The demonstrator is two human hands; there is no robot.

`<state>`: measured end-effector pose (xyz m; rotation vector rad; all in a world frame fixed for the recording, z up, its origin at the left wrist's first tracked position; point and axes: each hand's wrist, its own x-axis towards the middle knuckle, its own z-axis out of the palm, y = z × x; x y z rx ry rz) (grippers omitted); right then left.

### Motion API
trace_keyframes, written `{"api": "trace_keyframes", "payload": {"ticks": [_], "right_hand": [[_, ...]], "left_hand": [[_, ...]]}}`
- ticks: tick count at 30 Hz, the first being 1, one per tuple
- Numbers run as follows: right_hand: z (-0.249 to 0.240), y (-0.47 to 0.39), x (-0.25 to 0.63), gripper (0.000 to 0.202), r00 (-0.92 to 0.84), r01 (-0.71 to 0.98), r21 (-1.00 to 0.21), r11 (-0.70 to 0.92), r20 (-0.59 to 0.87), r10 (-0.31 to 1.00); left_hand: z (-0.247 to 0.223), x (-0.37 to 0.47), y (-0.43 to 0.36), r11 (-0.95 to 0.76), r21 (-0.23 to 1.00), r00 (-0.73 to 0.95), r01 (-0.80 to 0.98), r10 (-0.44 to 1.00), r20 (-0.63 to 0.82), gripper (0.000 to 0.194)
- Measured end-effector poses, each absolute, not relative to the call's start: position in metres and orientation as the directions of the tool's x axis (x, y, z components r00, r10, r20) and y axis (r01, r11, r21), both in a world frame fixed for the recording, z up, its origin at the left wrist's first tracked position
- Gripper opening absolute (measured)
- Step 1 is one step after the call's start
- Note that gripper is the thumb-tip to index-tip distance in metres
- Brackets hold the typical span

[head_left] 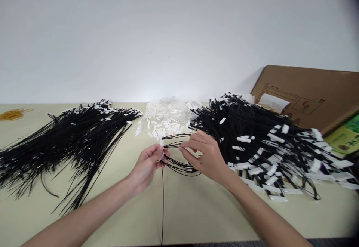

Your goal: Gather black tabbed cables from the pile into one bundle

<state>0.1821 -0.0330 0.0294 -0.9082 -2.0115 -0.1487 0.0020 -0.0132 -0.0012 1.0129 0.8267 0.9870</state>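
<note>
My left hand point(150, 163) is closed on a white connector piece point(162, 141) near the middle of the table. Several thin black cables point(179, 166) run from it to the right in curved loops. A single black cable point(162, 206) hangs straight down from the left fingers to the table's front edge. Just right of the connector, my right hand point(203, 155) has its thumb and fingers pinched together over the cable loops, on one of the black cables. Its fingertips partly hide the cables there.
A pile of black cables point(64, 138) lies at the left; a larger one with white tags point(238, 127) lies at the right. A clear bag point(168, 108) with loose white connectors point(168, 126) sits at the back. Yellow bands point(12, 114) lie far left, a cardboard box point(311, 90) at the right.
</note>
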Motion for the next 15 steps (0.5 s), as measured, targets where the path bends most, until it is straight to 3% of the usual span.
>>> {"api": "trace_keyframes", "payload": {"ticks": [6, 15], "right_hand": [[0.022, -0.033, 0.176, 0.012, -0.346, 0.624, -0.244, 0.742, 0.765, 0.543], [0.007, -0.033, 0.167, 0.018, -0.441, 0.63, -0.124, 0.767, 0.756, 0.484]], "left_hand": [[-0.003, 0.002, -0.014, 0.208, 0.947, 0.386, -0.247, 0.917, -0.101, 0.016], [-0.005, 0.004, -0.021, 0.197, 0.958, 0.457, -0.209, 0.886, -0.082, 0.019]]}}
